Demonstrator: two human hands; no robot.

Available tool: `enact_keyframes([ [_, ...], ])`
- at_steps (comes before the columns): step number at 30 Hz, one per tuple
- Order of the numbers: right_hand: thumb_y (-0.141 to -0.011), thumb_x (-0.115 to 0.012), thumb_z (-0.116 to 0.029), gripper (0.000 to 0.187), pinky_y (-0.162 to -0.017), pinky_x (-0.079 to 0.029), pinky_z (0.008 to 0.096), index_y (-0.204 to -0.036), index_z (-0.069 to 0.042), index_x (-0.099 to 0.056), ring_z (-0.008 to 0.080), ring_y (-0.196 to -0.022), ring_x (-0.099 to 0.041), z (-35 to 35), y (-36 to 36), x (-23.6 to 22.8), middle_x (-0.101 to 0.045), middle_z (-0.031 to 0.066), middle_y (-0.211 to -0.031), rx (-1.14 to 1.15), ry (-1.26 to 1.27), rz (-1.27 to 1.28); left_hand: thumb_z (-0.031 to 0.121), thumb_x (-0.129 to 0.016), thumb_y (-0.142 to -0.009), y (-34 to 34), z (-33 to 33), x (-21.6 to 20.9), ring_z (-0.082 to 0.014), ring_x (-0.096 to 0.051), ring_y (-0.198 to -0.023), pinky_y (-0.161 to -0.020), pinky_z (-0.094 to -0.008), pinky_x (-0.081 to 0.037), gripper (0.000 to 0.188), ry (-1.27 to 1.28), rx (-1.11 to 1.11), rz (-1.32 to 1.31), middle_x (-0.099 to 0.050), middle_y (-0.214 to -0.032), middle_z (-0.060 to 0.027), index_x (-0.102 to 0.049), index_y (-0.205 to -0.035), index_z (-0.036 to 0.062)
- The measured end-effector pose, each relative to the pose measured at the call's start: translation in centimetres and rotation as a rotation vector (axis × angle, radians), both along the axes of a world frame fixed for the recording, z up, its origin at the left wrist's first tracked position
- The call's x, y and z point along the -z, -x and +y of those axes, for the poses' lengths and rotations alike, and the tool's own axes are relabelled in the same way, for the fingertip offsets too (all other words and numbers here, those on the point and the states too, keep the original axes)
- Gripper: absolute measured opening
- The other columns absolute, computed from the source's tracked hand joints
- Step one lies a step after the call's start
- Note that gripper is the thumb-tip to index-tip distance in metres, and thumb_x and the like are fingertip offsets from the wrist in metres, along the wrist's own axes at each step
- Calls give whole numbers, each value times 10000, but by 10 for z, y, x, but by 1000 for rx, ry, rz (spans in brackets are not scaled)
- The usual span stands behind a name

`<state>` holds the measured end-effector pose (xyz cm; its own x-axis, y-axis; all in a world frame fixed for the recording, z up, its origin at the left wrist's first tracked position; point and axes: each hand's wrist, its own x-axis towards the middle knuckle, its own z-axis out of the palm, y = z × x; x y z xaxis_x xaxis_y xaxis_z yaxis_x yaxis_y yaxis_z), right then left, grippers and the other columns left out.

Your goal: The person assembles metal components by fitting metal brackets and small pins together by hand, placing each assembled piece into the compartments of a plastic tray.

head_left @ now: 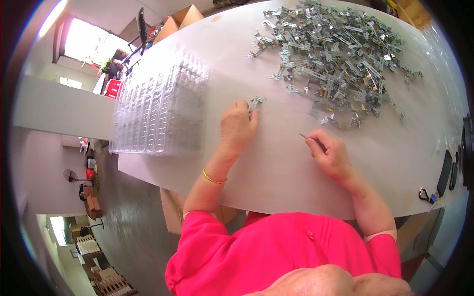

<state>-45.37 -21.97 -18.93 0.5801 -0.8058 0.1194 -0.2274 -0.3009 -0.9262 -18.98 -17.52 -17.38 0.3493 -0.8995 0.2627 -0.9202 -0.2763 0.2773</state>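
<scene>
My left hand (238, 123) grips a small silvery metal bracket (256, 102) between thumb and fingers, just over the white table. To its right, my right hand (331, 155) is closed around a thin dark rod-like tool (302, 135); only its tip shows past the fingers, so I cannot tell its kind. The two hands are apart. Beyond them lies a big heap of similar metal brackets (340, 54), some with yellowish brass-coloured parts.
A tall stack of clear plastic trays (158, 108) stands left of my left hand. At the table's right edge lie a black flat object (445, 172) and keys (428, 195). Clear plastic film (439, 64) runs along the far right. A cardboard box (172, 212) sits under the table.
</scene>
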Motion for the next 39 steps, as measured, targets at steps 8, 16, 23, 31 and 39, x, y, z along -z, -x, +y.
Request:
enact_keyframes([
  [8, -956, -632, -128, 82, -531, -444, 298, -934, -50, -628, 134, -557, -585, 3, 4, 16, -596, 59, -627, 31, -31, 28, 167, -622, -892, 3, 3, 17, -399, -631, -856, -748, -475, -500, 167, 16, 40, 146, -643, -901, -214, -602, -927, 4],
  [16, -984, -613, -143, 117, -527, -416, 245, -926, -41, -620, 66, -570, -534, 2, 3, 18, -566, -11, -636, 10, -75, -30, 73, -686, -855, 14, 45, -57, -317, -632, -769, -685, -406, -507, 135, 340, 189, 152, -632, -854, -147, -607, -936, 0],
  [23, -997, -591, -133, 104, -551, -405, 210, -936, -49, -596, 46, -598, -499, -2, 3, 20, -518, -44, -676, 16, -96, -54, 86, -724, -872, -70, 88, -122, -135, -627, -721, -657, -284, -514, 168, 645, -152, -12, -678, -848, -85, -680, -1011, 3],
  [31, -999, -591, -126, 105, -533, -389, 219, -930, -47, -592, 53, -582, -488, -1, -1, 27, -514, -35, -662, 30, -86, -96, 153, -716, -867, -281, 190, -152, -186, -694, -681, -649, -326, -533, 162, 554, -618, -264, -727, -774, -123, -704, -915, -2],
  [39, -1006, -582, -136, 123, -530, -378, 214, -916, -52, -586, 46, -577, -473, -6, 2, 35, -512, -39, -661, 46, -40, -86, 200, -721, -841, -347, 219, -140, -290, -709, -730, -685, -396, -537, 179, 401, -790, -234, -713, -765, -152, -699, -874, 26],
])
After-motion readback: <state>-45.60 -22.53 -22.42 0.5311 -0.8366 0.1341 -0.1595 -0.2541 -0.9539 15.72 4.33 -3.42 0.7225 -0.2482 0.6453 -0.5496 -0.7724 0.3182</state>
